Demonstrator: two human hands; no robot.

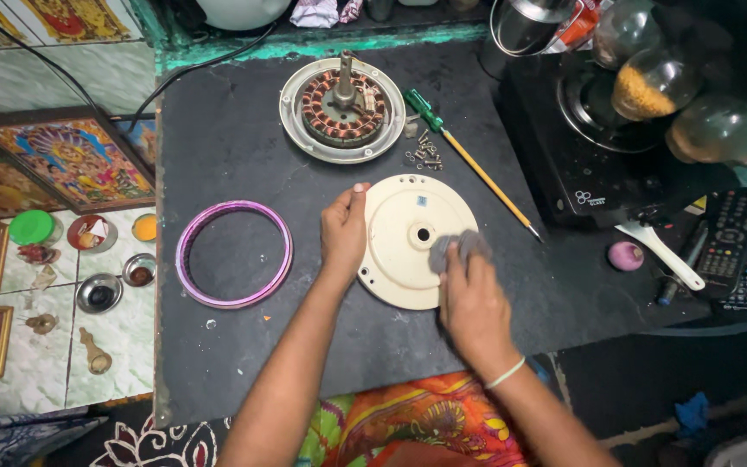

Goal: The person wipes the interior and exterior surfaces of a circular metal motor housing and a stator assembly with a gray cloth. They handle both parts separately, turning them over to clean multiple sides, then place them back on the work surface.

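A round cream fan motor cover (408, 216) lies flat on the dark slab (235, 147). My left hand (343, 235) grips its left rim, thumb up along the edge. My right hand (470, 298) presses a grey scrubbing pad (451, 247) against the cover's right side, near the centre hole. Behind the cover sits the fan motor (342, 108), its copper windings and shaft exposed in a metal housing. Several loose screws (424, 154) lie beside it, with a green-handled screwdriver (469, 164) slanting toward the right.
A purple trim ring (233, 252) lies left of the cover. A black stove (598, 164) with jars, a white spatula (660, 252), an onion (625, 255) and remote controls (732, 233) stand right. Small bowls and framed pictures (71, 160) sit on the tiled floor at left.
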